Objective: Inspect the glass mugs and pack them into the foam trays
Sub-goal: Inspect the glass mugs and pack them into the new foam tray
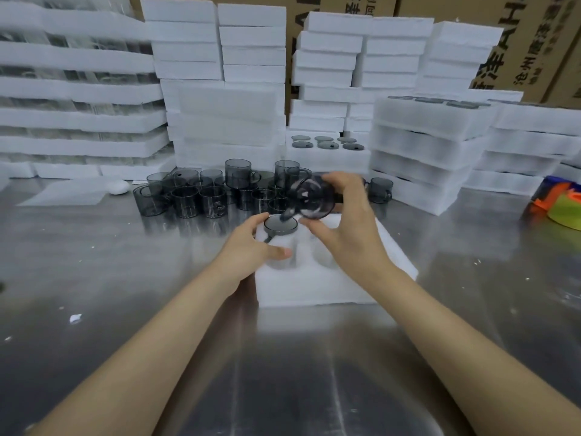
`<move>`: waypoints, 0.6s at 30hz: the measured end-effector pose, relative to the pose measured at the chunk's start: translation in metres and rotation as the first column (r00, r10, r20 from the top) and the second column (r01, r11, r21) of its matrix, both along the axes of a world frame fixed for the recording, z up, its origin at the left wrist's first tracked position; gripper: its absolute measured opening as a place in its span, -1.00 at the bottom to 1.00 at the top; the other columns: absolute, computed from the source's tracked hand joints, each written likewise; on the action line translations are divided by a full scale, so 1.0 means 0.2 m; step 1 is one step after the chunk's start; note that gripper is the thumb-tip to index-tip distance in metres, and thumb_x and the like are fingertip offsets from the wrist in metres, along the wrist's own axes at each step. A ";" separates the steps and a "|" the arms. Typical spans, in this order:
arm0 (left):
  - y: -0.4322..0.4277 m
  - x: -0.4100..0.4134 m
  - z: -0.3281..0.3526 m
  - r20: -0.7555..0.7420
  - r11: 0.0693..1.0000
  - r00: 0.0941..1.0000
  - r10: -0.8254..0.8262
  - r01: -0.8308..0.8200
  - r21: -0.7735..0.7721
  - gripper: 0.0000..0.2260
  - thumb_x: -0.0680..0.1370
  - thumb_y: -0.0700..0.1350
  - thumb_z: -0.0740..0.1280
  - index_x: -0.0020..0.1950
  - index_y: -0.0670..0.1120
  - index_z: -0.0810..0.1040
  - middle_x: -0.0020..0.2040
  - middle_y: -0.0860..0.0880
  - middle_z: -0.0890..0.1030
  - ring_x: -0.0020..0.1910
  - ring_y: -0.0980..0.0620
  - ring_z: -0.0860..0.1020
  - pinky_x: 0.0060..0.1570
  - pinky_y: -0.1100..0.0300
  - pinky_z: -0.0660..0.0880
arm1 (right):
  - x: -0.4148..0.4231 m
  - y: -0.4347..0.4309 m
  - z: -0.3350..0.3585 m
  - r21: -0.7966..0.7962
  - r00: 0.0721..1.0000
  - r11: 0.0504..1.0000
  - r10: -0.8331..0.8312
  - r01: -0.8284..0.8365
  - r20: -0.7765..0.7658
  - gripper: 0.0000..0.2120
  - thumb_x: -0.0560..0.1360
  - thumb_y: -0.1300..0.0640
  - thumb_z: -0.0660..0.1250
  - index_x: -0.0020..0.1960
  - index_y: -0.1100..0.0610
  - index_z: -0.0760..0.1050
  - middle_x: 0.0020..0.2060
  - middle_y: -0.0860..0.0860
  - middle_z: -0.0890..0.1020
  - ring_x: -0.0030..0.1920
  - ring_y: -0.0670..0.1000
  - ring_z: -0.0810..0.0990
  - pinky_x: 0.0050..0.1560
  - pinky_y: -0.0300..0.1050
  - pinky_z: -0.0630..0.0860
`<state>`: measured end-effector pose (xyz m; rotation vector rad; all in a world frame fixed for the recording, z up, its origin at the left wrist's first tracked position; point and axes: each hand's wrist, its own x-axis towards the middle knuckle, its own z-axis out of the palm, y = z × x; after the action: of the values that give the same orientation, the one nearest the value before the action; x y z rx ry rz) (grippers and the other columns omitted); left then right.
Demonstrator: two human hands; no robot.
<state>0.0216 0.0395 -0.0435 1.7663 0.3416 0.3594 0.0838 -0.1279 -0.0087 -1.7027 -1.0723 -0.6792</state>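
My right hand (347, 228) holds a smoky glass mug (312, 196) tipped on its side above the foam tray (320, 287), fingers curled over the top of it and thumb beneath, its handle pointing down toward the tray. The mug is blurred, so I cannot make out finer detail on it. My left hand (251, 247) rests on the tray's left side, fingers loosely spread and lying against the foam, with the fingertips just beside a packed mug (280, 225) that already sits upright in the tray's far-left pocket. The pockets nearer me look unfilled, though the foam is too washed out to count them.

The tray lies at the middle of the steel table (125, 278). Beyond it, toward the table's far edge, stands a cluster of loose mugs (201, 196), a few stacked two high. One single mug (380, 190) stands apart to the right of the cluster. Stacks of foam trays (418, 146) line the far edge, with cardboard boxes (534, 42) behind them. A bright orange and green object (562, 206) sits at the table's right edge.
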 end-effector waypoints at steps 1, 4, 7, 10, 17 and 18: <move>0.00 0.00 0.00 0.005 1.000 1.000 0.000 0.000 -0.005 -0.24 0.30 -0.20 0.58 0.43 0.06 0.37 0.17 0.17 0.47 0.21 0.12 0.41 0.12 0.24 0.34 | 0.00 0.00 -0.01 -0.045 0.999 0.999 0.003 -0.004 -0.034 -0.39 0.36 0.27 0.52 0.31 0.10 0.34 0.11 -0.02 0.44 0.12 -0.07 0.48 0.14 -0.16 0.49; 0.00 0.00 0.00 0.015 1.000 1.000 -0.006 0.006 -0.019 -0.28 0.31 -0.22 0.57 0.39 0.08 0.38 0.04 0.30 0.44 0.06 0.29 0.43 -0.09 0.40 0.32 | 0.03 0.00 -0.03 -0.079 0.999 0.997 -0.026 0.028 0.026 -0.34 0.32 0.30 0.52 0.36 0.15 0.37 0.11 -0.05 0.41 0.15 -0.07 0.47 0.17 -0.10 0.49; 0.00 0.00 0.00 0.014 1.000 1.000 -0.013 0.013 -0.021 -0.29 0.32 -0.23 0.56 0.40 0.06 0.38 0.15 0.20 0.48 0.17 0.16 0.44 0.05 0.30 0.36 | 0.03 0.00 -0.03 -0.119 0.999 0.993 -0.014 0.020 0.052 -0.42 0.32 0.32 0.51 0.31 0.23 0.45 0.11 -0.02 0.38 0.15 -0.03 0.45 0.20 -0.03 0.48; 0.00 0.00 0.00 0.012 1.000 1.000 -0.013 0.013 -0.019 -0.28 0.32 -0.24 0.56 0.41 0.05 0.38 0.09 0.24 0.45 0.16 0.15 0.42 0.03 0.29 0.35 | 0.01 0.00 -0.02 -0.113 0.999 0.994 0.000 0.005 0.047 -0.47 0.30 0.31 0.52 0.24 0.22 0.47 0.08 -0.02 0.38 0.12 -0.04 0.46 0.17 -0.05 0.48; 0.00 0.00 0.00 0.014 0.999 1.000 -0.022 0.022 -0.035 -0.27 0.32 -0.23 0.56 0.42 0.05 0.38 0.23 0.13 0.47 0.20 0.15 0.41 -0.07 0.36 0.32 | -0.01 0.00 -0.01 -0.085 0.995 0.996 0.014 -0.005 0.102 -0.50 0.30 0.27 0.54 0.19 0.23 0.47 0.07 -0.02 0.38 0.10 -0.06 0.46 0.14 -0.11 0.49; 0.00 0.00 -0.01 0.014 0.999 1.000 -0.022 0.023 -0.038 -0.27 0.32 -0.23 0.56 0.42 0.06 0.38 0.24 0.13 0.47 0.22 0.14 0.40 -0.07 0.35 0.32 | -0.01 0.00 -0.01 -0.085 0.994 0.996 0.019 -0.010 0.104 -0.50 0.31 0.26 0.55 0.19 0.23 0.46 0.08 -0.02 0.39 0.11 -0.07 0.46 0.14 -0.12 0.49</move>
<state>0.0224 0.0397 -0.0445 1.7278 0.3169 0.3465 0.0828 -0.1276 -0.0112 -1.7452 -1.2003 -0.7304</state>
